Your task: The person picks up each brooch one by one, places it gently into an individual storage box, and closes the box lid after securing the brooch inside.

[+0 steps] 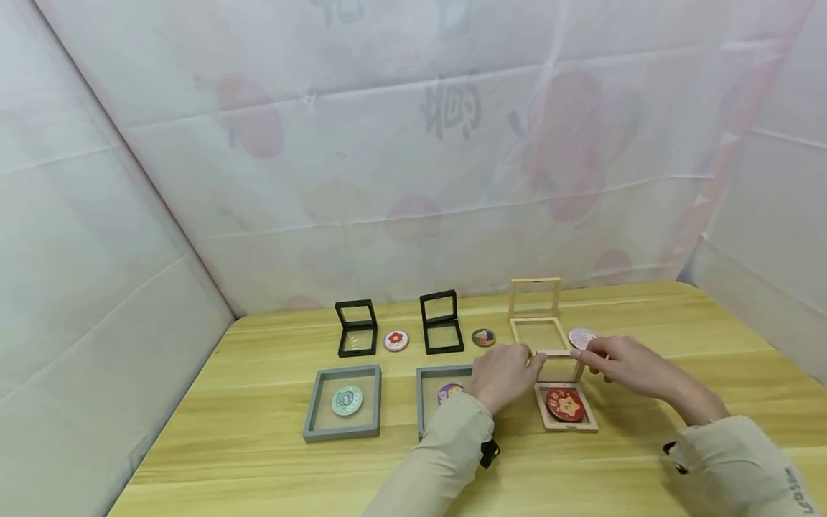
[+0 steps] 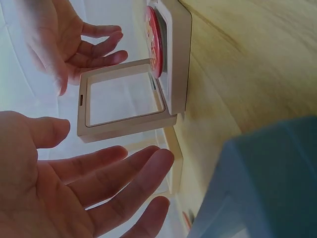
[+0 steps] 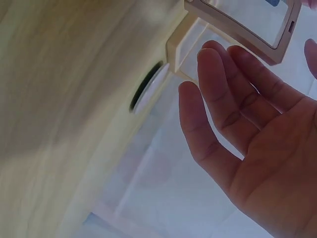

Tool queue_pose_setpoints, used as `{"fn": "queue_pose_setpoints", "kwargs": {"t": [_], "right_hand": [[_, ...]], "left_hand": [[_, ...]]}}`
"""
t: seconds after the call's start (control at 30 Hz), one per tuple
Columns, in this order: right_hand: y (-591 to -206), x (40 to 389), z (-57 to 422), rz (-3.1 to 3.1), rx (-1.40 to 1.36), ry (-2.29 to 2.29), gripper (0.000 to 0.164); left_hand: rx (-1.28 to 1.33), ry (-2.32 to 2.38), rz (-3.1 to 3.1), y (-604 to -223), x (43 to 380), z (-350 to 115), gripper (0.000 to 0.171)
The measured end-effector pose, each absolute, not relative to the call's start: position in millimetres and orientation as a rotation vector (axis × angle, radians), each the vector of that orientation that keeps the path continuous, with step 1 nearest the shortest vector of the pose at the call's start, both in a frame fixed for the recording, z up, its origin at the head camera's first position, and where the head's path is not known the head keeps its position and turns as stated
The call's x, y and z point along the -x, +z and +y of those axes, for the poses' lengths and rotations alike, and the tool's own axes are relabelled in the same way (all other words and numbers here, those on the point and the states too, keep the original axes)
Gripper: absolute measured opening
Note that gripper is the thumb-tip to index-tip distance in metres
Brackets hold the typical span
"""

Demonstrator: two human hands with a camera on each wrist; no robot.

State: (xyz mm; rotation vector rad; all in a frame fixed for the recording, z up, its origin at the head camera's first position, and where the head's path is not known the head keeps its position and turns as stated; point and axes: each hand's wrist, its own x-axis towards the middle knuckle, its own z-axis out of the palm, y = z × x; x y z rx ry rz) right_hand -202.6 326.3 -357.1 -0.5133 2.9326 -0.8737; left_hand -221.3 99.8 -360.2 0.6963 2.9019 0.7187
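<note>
A small pale beige display frame (image 1: 568,426) lies on the table with its hinged lid (image 2: 126,130) raised. On its lower half sits a round red badge (image 1: 565,405) with a yellow star figure. My left hand (image 1: 507,375) is at the lid's left upper corner, its fingers loosely extended and slightly apart from the rim in the left wrist view. At the opposite corner is my right hand (image 1: 633,366), fingers relaxed and gently bent. Neither hand grips the lid. Behind the right hand lies a pale patterned badge (image 1: 583,337), partly covered.
Behind stands another raised-lid wooden frame (image 1: 536,317). Two black frames, one here (image 1: 357,340), stand further left, with a flower badge (image 1: 396,340) and a dark badge (image 1: 483,337). Two grey frames (image 1: 342,434) hold a green badge (image 1: 347,401) and a purple badge (image 1: 449,392).
</note>
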Motion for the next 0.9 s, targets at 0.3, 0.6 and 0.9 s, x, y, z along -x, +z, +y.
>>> {"fn": "queue_pose_setpoints", "kwargs": {"t": [0.3, 0.6, 0.9], "right_hand": [[-360, 203, 326, 2.881, 0.468, -0.950, 0.037], [-364, 205, 328, 2.717, 0.322, -1.158, 0.046], [-370, 207, 328, 2.600, 0.301, -1.260, 0.043]], "left_hand": [[-0.608, 0.861, 2.773, -366, 227, 102, 0.054], [-0.556, 0.934, 2.695, -368, 230, 104, 0.058], [-0.543, 0.871, 2.703, -367, 231, 108, 0.057]]}}
